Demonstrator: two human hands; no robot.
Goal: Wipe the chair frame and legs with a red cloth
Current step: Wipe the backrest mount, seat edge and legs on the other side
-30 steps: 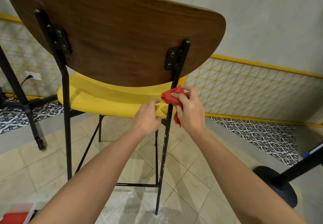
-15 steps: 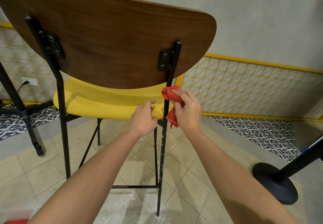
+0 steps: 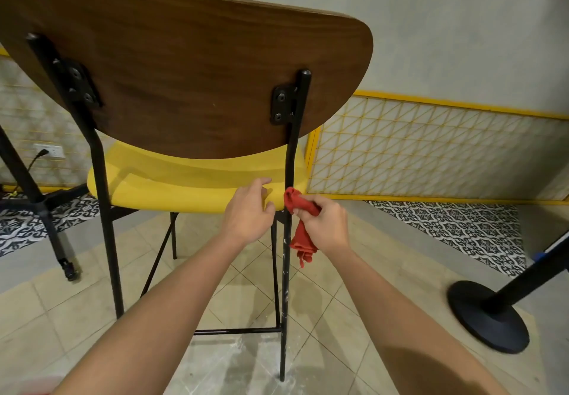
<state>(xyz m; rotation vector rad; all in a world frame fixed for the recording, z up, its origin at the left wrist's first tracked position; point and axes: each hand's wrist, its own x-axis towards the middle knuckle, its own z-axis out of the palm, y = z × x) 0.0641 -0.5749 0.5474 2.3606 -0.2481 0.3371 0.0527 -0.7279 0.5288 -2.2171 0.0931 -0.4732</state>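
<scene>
A tall chair stands in front of me, with a dark wooden backrest (image 3: 191,86), a yellow seat (image 3: 172,185) and a black metal frame. My right hand (image 3: 326,225) grips a bunched red cloth (image 3: 297,206) against the right rear leg (image 3: 286,271) at seat height; a tail of cloth hangs below the hand. My left hand (image 3: 248,213) holds the rear edge of the seat just left of that leg, thumb on top. The left rear leg (image 3: 109,240) stands untouched. White specks mark the right leg lower down.
A black round stanchion base (image 3: 489,317) sits on the tiled floor at the right. A black table leg with a caster (image 3: 66,268) stands at the left. A wall with yellow lattice panels (image 3: 431,154) runs behind the chair.
My right hand has slid the red cloth down the right rear leg, from just under the backrest to seat level. My left hand has stayed on the seat edge.
</scene>
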